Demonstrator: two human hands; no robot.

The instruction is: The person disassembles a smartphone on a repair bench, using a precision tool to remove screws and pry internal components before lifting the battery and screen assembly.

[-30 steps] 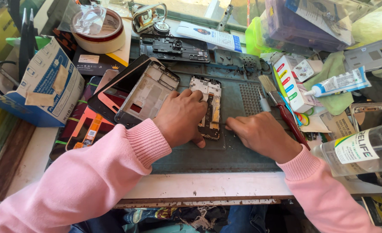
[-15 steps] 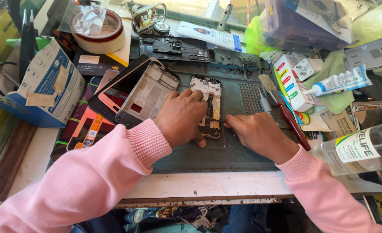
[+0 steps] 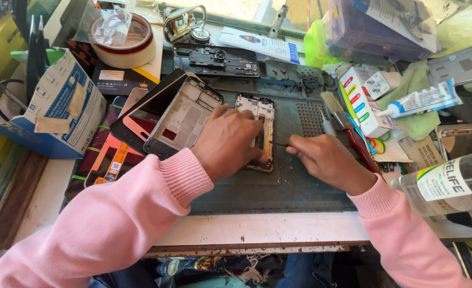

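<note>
An opened phone [image 3: 258, 114] with its back off lies on a dark green work mat [image 3: 278, 184]. My left hand [image 3: 230, 141] presses down on it and covers its lower half. My right hand [image 3: 329, 160] grips a thin metal tool [image 3: 278, 143] whose tip touches the phone's right edge. Both arms wear pink sleeves. A bare phone frame [image 3: 185, 114] leans just left of my left hand, over a black screen panel [image 3: 140, 120].
A blue and white cardboard box [image 3: 60, 109] stands at left, a tape roll [image 3: 124, 40] behind it. A phone board [image 3: 214, 58] lies at the back. At right are a brush [image 3: 334, 106], a white tube [image 3: 422, 101], a striped box [image 3: 361, 98] and a clear bottle [image 3: 454, 184].
My right hand has shifted slightly and the thin tool now shows at the phone's right edge. My left hand stays on the phone.
</note>
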